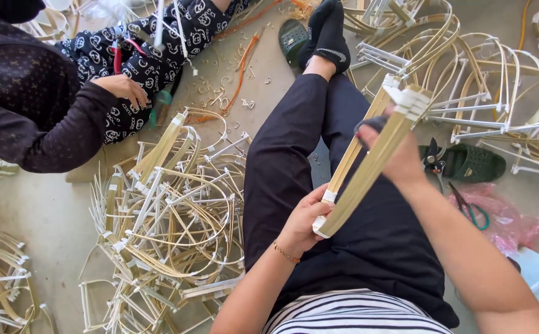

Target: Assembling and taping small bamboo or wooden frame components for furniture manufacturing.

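Note:
I hold a bundle of pale bamboo strips (368, 167) bound with white ties, slanting across my lap over my black trousers. My left hand (303, 219) grips its lower end near a white tie. My right hand (396, 151) clasps the bundle higher up, below the white-tipped upper end. Both hands are closed around the strips.
A heap of bent bamboo frames (170, 229) lies on the floor to my left, more frames (486, 80) to the right. Another person (65, 80) in dark patterned clothes sits at upper left. Green-handled scissors (470, 210) lie on a pink bag; green sandal (473, 162) nearby.

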